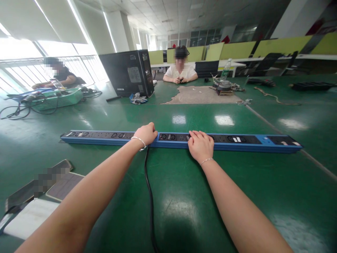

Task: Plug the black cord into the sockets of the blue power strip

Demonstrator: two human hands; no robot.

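Observation:
A long blue power strip (173, 143) with black sockets lies crosswise on the green table (118, 196). My left hand (146, 134) is closed at the strip, left of its middle. From beneath that hand a black cable (149, 182) runs down toward the near edge; whether the fingers grip its end is hidden. Over the strip, right of its middle, rests my right hand (201, 144), its fingers bent over the far edge and close together, holding the strip.
A black computer case (126, 73) stands behind, with gloves (138, 98) beside it. A green basket (56, 100) with cables is at far left. Two people sit beyond the table. A white sheet (33, 216) and flat panels lie at near left.

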